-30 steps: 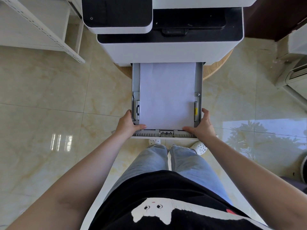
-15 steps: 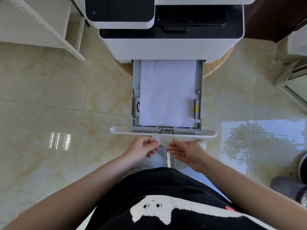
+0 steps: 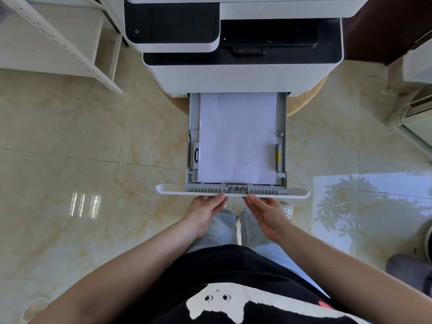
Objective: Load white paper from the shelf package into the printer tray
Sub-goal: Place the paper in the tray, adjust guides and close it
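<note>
A stack of white paper (image 3: 237,136) lies flat in the grey printer tray (image 3: 283,183), which is pulled out of the white and black printer (image 3: 243,73). The tray's white front panel (image 3: 299,195) faces me. My left hand (image 3: 205,212) and my right hand (image 3: 266,212) are side by side just below that panel, palms turned inward, fingers straight, fingertips at its lower edge. Neither hand holds anything. The paper package is not in view.
A white metal shelf (image 3: 70,47) stands at the upper left. The printer rests on a round wooden stand (image 3: 304,101). A white appliance (image 3: 411,108) sits at the right edge. Glossy beige floor tiles surround the tray. A grey slipper (image 3: 406,270) lies at lower right.
Both hands let go of the tray's front corners, drew back toward my body, and now reach forward again to the middle of the front panel. The tray sits slightly further out.
</note>
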Demonstrator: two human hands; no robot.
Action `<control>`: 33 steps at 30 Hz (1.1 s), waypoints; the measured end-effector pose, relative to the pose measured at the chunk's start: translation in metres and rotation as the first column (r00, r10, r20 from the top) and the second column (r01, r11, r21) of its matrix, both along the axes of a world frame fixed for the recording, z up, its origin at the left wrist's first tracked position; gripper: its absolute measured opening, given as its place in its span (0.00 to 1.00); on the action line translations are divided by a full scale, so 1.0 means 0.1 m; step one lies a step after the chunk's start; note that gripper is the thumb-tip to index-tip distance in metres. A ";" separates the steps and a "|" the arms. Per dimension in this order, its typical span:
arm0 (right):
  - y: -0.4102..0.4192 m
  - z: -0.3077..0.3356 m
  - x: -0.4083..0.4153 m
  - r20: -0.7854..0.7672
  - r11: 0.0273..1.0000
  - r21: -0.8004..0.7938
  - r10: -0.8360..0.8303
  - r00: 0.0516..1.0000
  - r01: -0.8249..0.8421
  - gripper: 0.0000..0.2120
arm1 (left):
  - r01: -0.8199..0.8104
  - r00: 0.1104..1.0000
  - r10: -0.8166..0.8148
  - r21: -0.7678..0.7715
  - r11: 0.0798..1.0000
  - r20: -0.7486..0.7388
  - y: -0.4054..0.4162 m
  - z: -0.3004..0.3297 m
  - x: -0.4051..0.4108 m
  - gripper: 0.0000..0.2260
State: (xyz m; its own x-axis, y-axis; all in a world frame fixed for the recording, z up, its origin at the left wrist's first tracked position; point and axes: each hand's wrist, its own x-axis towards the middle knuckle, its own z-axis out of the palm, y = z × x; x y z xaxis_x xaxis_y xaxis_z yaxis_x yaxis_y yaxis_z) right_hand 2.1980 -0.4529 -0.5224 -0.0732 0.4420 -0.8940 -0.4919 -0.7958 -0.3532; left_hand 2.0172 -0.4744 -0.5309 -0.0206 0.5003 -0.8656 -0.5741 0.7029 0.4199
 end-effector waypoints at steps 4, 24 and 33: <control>0.16 0.05 -0.03 -0.008 0.997 0.070 -0.032 0.999 0.033 0.13 | 0.002 1.000 -0.002 0.025 1.000 -0.015 0.14 0.01 0.01 0.09; 1.47 0.19 -0.19 0.383 0.911 0.182 0.281 0.880 -0.370 0.07 | 0.223 0.868 -0.115 0.171 0.960 -0.484 1.36 0.10 -0.04 0.12; 1.82 0.21 -0.31 0.457 0.896 0.240 0.234 0.858 -0.372 0.06 | 0.298 0.757 -0.134 0.155 0.942 -0.640 1.79 0.03 -0.11 0.15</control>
State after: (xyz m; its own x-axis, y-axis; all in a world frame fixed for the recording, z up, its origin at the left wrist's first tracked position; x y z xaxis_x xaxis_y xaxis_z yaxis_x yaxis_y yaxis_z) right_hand 2.1666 -0.2707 -0.5018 0.0887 0.7155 -0.6929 -0.0009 -0.6956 -0.7184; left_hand 2.0062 -0.2954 -0.5277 -0.3701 0.7408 -0.5605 0.0197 0.6095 0.7925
